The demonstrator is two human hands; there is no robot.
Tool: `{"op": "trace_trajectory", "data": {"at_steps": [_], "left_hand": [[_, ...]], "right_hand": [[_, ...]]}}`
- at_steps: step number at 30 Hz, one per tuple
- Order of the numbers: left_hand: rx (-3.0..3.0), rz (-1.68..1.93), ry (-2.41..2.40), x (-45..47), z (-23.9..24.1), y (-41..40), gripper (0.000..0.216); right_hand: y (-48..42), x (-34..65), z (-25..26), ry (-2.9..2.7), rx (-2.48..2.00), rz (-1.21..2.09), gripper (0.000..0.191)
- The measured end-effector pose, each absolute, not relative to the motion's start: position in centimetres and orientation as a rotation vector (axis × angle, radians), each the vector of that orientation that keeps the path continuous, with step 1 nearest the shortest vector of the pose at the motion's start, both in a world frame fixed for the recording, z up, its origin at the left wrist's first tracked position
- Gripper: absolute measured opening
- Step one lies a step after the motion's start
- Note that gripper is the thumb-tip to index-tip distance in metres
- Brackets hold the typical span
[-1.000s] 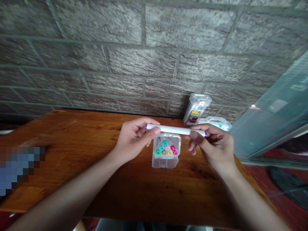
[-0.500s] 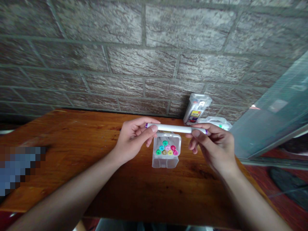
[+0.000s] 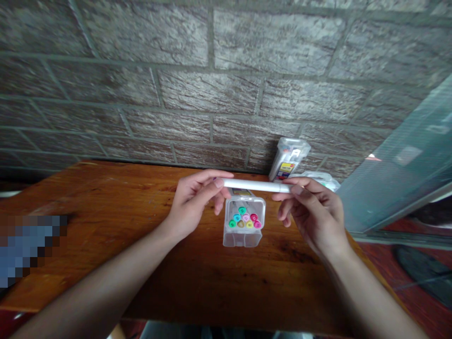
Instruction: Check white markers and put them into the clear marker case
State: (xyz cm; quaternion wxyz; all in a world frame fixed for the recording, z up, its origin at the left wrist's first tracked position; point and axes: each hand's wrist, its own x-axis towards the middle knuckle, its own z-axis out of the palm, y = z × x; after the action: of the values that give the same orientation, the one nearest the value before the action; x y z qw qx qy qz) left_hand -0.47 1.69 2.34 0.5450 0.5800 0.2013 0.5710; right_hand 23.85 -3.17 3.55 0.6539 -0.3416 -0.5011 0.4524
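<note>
Left hand [image 3: 190,202] and right hand [image 3: 319,216] grip white marker [image 3: 252,185], fingers [image 3: 209,191] pinching opposite ends, long axis crosswise between them; clear case [image 3: 243,239] lies below, nearer left fingers.

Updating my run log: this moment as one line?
left hand, right hand: pinching white marker, one end each | clear case: open on wooden table, markers inside

A grey brick wall [image 3: 183,89] fills the upper frame; at right, a bluish translucent panel [image 3: 399,162] slants above red flooring [image 3: 383,261].
</note>
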Motion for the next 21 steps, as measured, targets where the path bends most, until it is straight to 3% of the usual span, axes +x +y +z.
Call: {"op": "trace_trajectory", "data": {"at_steps": [21], "left_hand": [[1.214, 1.361, 0.432, -0.48, 2.59, 1.70, 0.025]], "right_hand": [[-3.27, 24.02, 3.87, -1.200, -0.782, 1.022, 0.019]]}}
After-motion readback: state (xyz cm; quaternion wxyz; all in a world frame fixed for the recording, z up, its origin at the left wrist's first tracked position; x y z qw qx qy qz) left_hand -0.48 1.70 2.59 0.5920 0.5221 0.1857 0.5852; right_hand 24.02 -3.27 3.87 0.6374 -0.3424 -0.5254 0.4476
